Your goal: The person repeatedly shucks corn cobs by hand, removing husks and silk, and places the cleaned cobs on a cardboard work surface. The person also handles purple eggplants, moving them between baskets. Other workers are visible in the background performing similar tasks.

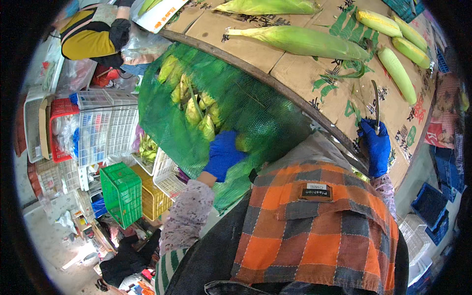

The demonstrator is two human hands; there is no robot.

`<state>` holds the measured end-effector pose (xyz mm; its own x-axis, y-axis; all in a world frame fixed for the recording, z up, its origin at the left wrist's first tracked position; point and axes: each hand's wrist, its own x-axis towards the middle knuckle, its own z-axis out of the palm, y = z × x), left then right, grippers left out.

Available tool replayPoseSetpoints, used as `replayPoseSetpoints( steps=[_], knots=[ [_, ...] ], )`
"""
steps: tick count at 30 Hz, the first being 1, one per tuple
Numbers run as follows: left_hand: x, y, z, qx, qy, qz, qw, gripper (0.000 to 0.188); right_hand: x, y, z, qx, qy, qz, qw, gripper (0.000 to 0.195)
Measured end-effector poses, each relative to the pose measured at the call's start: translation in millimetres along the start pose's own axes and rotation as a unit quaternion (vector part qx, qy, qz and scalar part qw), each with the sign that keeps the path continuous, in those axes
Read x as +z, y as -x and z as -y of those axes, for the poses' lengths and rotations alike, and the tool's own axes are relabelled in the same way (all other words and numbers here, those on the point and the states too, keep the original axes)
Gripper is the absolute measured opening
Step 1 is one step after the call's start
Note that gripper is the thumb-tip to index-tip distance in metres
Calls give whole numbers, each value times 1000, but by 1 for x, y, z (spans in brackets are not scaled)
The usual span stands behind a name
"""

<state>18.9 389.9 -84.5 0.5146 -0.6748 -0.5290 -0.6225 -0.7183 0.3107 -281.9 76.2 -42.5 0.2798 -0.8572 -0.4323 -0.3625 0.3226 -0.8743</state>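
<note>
A green mesh sack [254, 99] of unhusked corn ears [193, 110] lies against the table's left edge. My left hand [225, 155], in a blue glove, reaches into the sack by the ears; whether its fingers grip one is hidden. My right hand [376, 147], also gloved in blue, is closed around the handle of a curved knife [376, 101] over the cardboard-covered tabletop [295, 81]. A long green corn ear [306, 40] in its husk lies on the cardboard, with another [269, 6] beyond it. Several husked ears [398, 75] rest at the right.
The table's wooden edge [258, 73] runs between sack and tabletop. To the left stand white plastic crates [107, 125], a red crate [55, 110], a green crate [121, 195] and a yellow crate [156, 199]. A person [92, 37] is at the upper left. Blue crates [431, 206] stand at the right.
</note>
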Motion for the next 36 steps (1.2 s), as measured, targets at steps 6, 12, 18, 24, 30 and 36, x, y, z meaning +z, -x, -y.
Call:
replayPoseSetpoints(
  steps=[6, 12, 18, 24, 30, 36],
  knots=[
    [-34, -19, 98, -101, 200, -153, 962, 66, -2, 4, 3, 10, -4, 16, 1000, 15],
    [-104, -1, 53, -58, 546, -321, 771, 60, 1, -3, -6, 2, -12, -2, 1000, 20],
    [-126, -9, -108, 107, 210, -189, 953, 75, -7, 10, 9, -123, 105, -82, 983, 32],
    [-73, -55, -236, 243, 39, -64, 967, 83, -30, 22, 15, -54, -33, -63, 996, 33],
    [-64, -116, -270, 305, -16, -76, 949, 76, -60, 36, 25, -27, -20, -58, 998, 31],
    [-128, -153, -282, 192, -150, -183, 953, 79, -79, 33, 27, -11, -47, -50, 998, 34]
  ],
)
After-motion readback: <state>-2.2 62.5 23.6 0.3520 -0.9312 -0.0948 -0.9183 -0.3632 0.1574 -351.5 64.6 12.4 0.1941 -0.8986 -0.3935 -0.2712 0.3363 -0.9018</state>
